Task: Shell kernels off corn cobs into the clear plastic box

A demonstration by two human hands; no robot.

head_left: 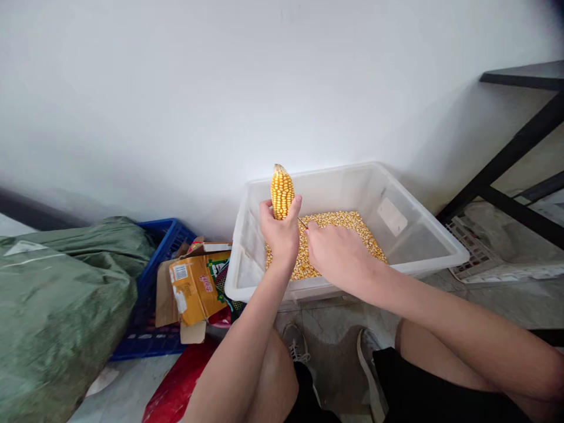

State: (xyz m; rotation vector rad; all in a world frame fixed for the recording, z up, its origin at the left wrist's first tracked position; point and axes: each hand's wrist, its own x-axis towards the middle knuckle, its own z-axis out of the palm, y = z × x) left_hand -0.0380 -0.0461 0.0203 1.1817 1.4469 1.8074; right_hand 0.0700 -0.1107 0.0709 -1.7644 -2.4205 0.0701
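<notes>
My left hand (282, 235) is wrapped round a yellow corn cob (282, 191), held upright with its pale tip at the top. Rows of kernels cover the part that shows; my fingers hide its lower end. Just to the right, my right hand (337, 252) is closed on a thin dark metal tool (303, 223), whose narrow shaft points toward the cob's lower part. Its handle is hidden in my fist, so its exact kind does not show. Both hands are above a translucent plastic bin (423, 247), where loose corn kernels (348, 222) cover part of the bottom.
Left of the bin lie a torn orange cardboard box (198, 288), a blue plastic crate (152, 282) and a large green sack (66, 305). A red bag (180, 382) is near my left leg. A black metal frame (506, 147) stands at right, and a white wall (220, 88) rises behind.
</notes>
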